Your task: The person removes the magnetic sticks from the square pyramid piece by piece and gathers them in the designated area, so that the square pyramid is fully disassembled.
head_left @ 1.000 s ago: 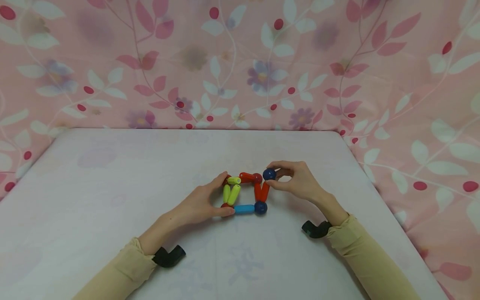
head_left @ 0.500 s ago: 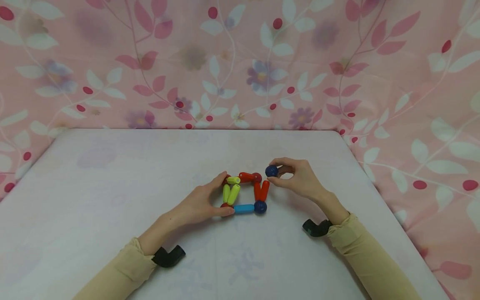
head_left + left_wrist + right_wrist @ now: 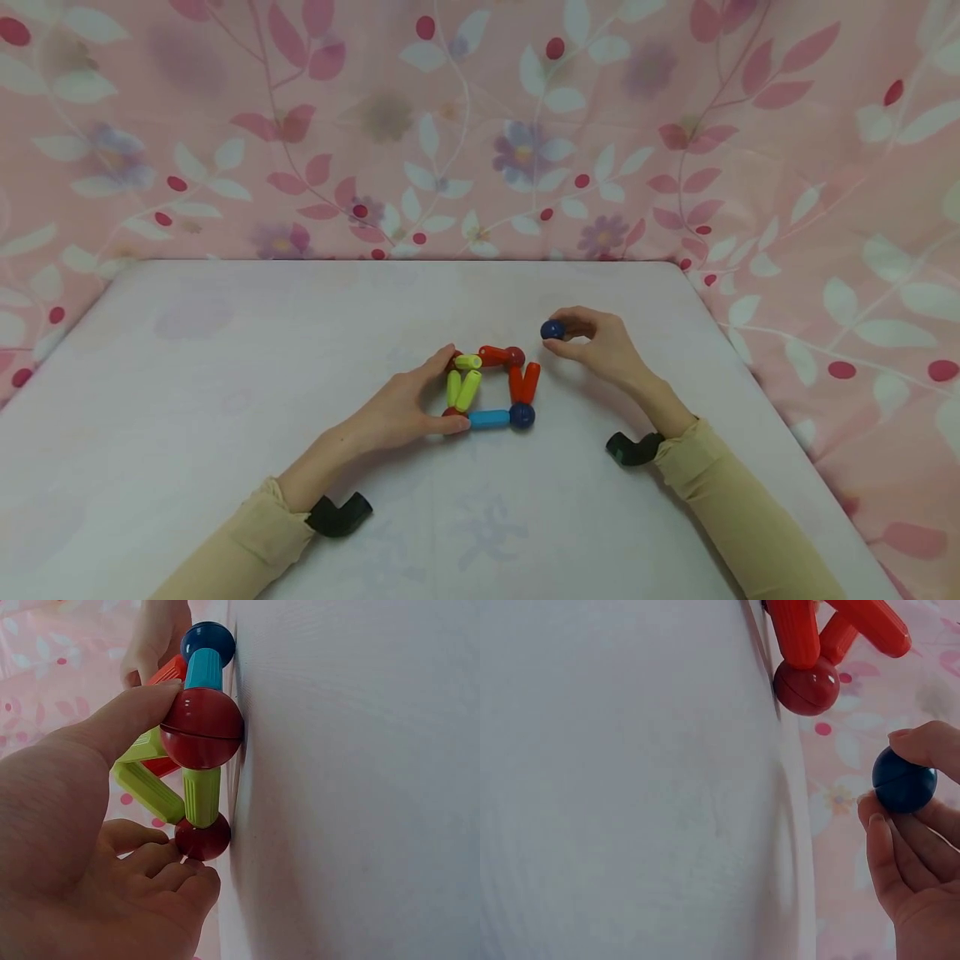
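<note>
A loose blue ball (image 3: pixel 552 329) is pinched in the right hand (image 3: pixel 603 343) — near the stick-and-ball frame (image 3: pixel 516 384), but apart from it. The frame is set on the white table (image 3: pixel 300 333) — its yellow-green side (image 3: pixel 468 390) is held in a wide grip by the left hand (image 3: pixel 401 408).

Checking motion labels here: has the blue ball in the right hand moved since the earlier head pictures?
Yes. In the head view, the held blue ball has moved up and rightward, away from the rightmost red rod, which has stayed put.
</note>
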A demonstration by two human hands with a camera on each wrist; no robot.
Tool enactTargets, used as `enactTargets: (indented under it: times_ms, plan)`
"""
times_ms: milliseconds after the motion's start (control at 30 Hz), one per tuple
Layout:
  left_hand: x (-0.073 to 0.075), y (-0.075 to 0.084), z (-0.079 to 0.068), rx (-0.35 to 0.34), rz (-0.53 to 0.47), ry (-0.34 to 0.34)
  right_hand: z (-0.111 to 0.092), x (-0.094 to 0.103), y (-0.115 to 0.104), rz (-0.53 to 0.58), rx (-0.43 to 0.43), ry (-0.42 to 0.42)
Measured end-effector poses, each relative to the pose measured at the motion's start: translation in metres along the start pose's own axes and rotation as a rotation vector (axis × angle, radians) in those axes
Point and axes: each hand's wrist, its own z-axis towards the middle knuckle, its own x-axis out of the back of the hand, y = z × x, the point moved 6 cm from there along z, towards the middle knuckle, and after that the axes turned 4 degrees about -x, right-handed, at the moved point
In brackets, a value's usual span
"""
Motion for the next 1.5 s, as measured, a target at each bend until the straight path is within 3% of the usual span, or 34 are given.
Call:
enactTargets:
  times_ms: [433,1500]
  plan:
    - [0.000,0.000,0.000,0.011,0.017,0.001,0.011,0.008,0.017,0.015,-0.120,0.056]
    - [0.000,-0.002,-0.001,0.004,0.003,0.002,0.051,0.027,0.065,0.016,-0.315,0.222]
